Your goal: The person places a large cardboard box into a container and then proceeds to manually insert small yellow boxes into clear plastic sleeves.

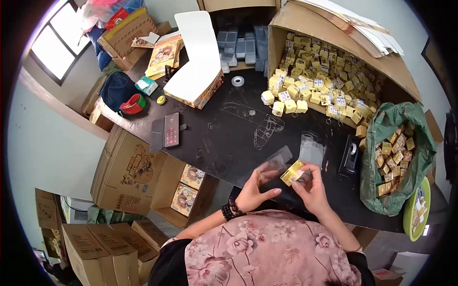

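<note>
Over the desk's (pixel 224 138) near edge, the right hand (pixel 312 190) pinches 1 small yellow box (pixel 291 172) beside the left hand (pixel 255 190), whose grip on a clear sleeve (pixel 280 157) I cannot tell; light fingertip pressure should keep the box's walls from buckling.

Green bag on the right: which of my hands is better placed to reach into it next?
Probably your right hand: it is nearer the green bag, while your left hand is farther off. The right hand holds a yellow printed piece, though, so it would need freeing first.
</note>
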